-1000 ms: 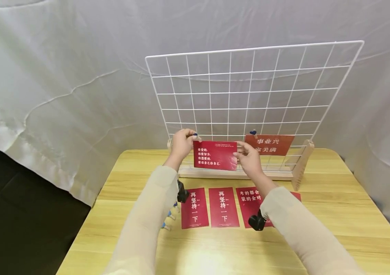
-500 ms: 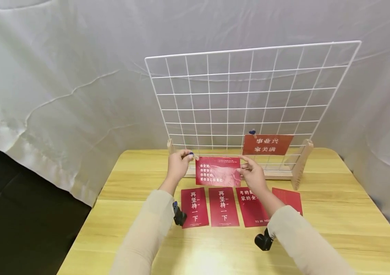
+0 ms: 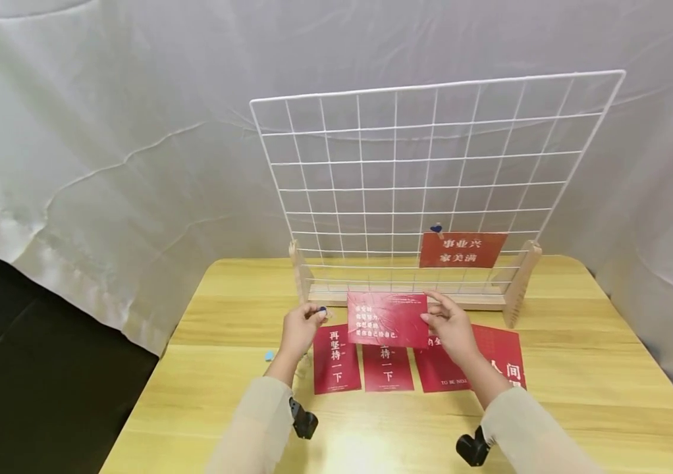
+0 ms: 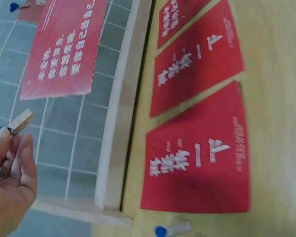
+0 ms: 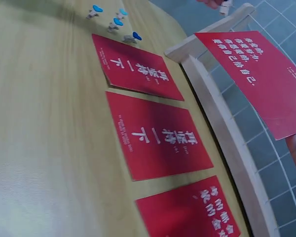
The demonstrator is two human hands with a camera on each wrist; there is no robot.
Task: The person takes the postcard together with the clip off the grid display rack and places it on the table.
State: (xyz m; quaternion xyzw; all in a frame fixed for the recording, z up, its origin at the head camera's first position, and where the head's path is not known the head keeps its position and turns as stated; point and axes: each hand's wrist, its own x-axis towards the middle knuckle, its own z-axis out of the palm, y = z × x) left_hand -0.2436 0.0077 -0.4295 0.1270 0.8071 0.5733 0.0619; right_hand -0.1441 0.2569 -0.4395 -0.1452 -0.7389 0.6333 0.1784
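right hand (image 3: 452, 327) pinches red card (image 3: 388, 319) by its right edge, above the table (image 3: 579, 388) | left hand (image 3: 299, 329) pinches a clip (image 4: 17, 122) | card likely thin, bendy (hold edges)

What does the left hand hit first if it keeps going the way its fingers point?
Likely the red card held by the right hand: the left hand, pinching a small clip, points right toward the card's left edge. Depth is unclear.
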